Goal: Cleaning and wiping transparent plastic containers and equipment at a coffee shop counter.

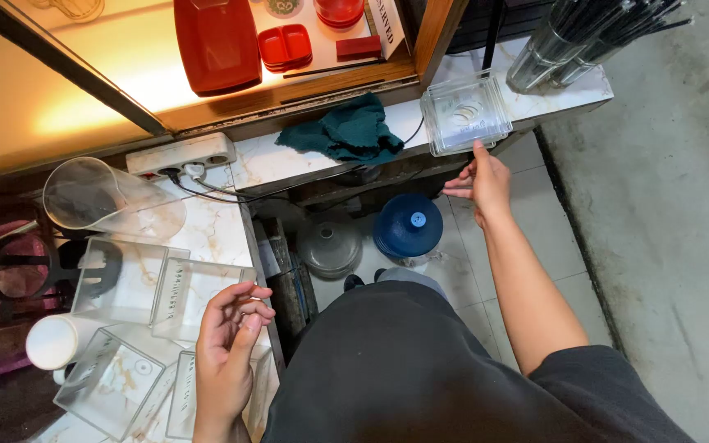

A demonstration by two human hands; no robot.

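The right hand is reaching up, fingers loosely spread, one fingertip touching the clear box sitting at the tabletop edge beside a green cloth. The left hand is hovering, half curled and holding nothing, over clear boxes lying near a white cup.

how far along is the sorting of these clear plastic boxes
Looks done: one clear box sits on the marble ledge. In hand: the right hand touches that box's near edge; the left hand hovers empty. Left: several clear boxes lie jumbled on the counter.
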